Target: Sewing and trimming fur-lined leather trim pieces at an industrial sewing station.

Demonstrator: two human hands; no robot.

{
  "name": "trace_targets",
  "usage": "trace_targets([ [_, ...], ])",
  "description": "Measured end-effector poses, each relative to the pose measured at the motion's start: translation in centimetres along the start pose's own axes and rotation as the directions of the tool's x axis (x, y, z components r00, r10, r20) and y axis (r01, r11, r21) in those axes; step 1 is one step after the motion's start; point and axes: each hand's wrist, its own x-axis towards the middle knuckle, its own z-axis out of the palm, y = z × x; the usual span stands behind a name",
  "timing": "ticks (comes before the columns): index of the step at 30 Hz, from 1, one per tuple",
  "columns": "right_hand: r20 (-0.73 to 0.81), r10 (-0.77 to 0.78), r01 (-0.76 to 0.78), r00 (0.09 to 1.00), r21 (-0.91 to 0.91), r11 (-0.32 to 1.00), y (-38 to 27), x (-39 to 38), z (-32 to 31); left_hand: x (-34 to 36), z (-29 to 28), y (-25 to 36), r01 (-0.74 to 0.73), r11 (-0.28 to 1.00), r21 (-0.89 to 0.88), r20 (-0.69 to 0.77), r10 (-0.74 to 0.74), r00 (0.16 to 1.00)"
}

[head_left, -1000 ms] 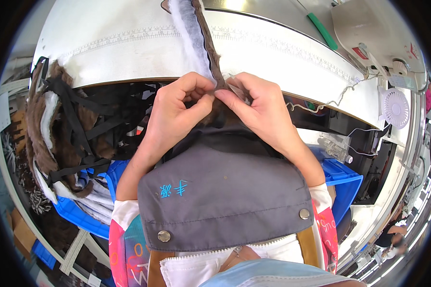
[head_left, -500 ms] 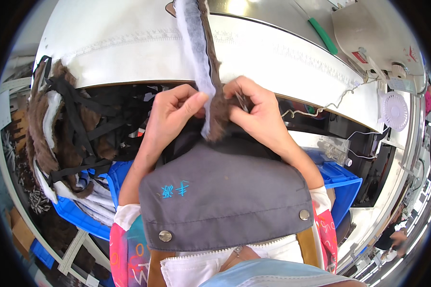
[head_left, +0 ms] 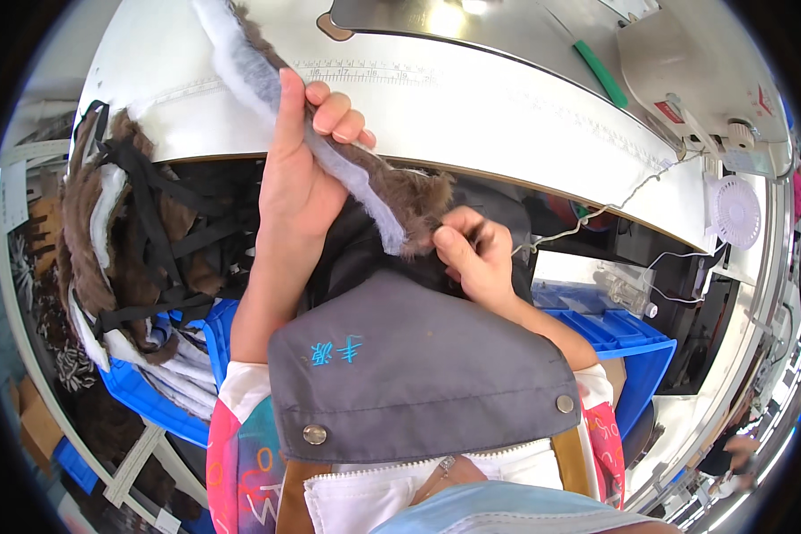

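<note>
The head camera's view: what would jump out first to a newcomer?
Probably the brown-and-white fur strip slanting across the middle, held in the left hand, with the right hand at its lower end. Next, perhaps, the brown fur pieces tangled with black straps at left, and the pale purple fan at far right.

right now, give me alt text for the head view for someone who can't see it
A person's left hand grips a brown and white fur strip while the right hand is at its near end, before a white worktop with ruler markings. At left, more fur pieces and black straps are heaped by a blue bin; at right is a small pale fan.
</note>
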Motion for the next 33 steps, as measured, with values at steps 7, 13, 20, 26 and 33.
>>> trace_targets([
  [7,0.222,-0.458,0.507,0.861,-0.452,0.734,-0.1,-0.5,-0.6,1.0,-0.2,0.3,-0.024,0.998,0.054,0.018,0.023,1.000],
  [13,0.224,-0.494,0.539,0.840,-0.450,0.712,0.4,-0.7,-0.9,1.3,-0.5,0.2,-0.011,0.999,0.053,0.062,0.008,0.998],
  [20,0.148,-0.540,0.535,0.829,-0.491,0.687,-0.4,0.6,-1.8,1.1,0.4,0.0,0.003,0.982,0.187,-0.058,0.008,0.998],
  [26,0.298,-0.413,0.509,0.861,-0.534,0.675,-2.5,2.5,1.4,0.3,0.4,-0.8,-0.025,0.978,0.207,0.042,0.017,0.999],
  [33,0.318,-0.649,0.598,0.691,-0.757,0.266,-2.8,3.5,1.5,-4.5,1.7,0.3,-0.062,0.104,0.993,0.032,0.271,0.962],
])
